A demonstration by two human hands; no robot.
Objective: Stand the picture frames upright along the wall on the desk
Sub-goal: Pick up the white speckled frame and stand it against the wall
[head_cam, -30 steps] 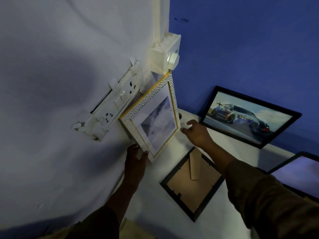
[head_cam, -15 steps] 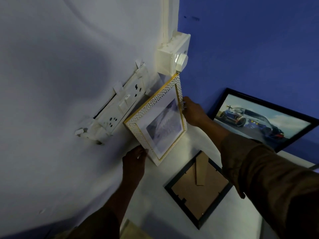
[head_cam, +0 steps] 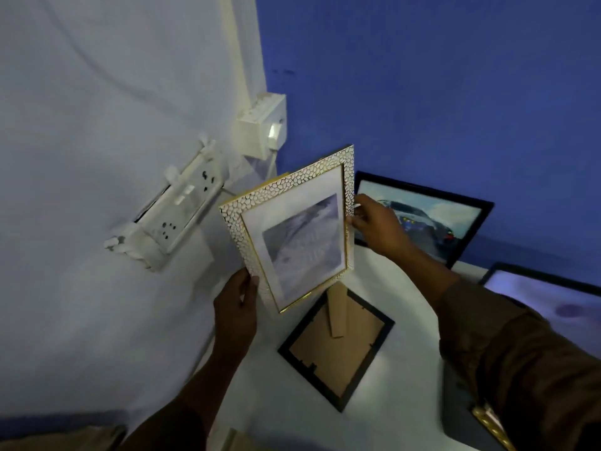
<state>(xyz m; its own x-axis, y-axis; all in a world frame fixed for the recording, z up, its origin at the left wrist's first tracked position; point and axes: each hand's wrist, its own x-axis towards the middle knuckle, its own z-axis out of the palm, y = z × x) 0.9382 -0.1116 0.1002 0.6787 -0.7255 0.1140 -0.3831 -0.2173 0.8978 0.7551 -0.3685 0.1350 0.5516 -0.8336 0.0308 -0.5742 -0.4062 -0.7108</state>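
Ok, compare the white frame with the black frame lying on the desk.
The white frame is held up in both hands, picture facing the camera; the black frame lies flat on the desk, face down, brown backing and stand showing. White has a pebbled, gold-edged border; black's is plain. Both are rectangular.

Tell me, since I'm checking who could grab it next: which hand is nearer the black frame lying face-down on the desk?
Left. The left hand grips the white-and-gold frame at its lower corner, just left of the face-down black frame. The right hand holds the frame's far edge, higher and farther away.

Single head view, close, angled down at desk (head_cam: 406, 402) corner
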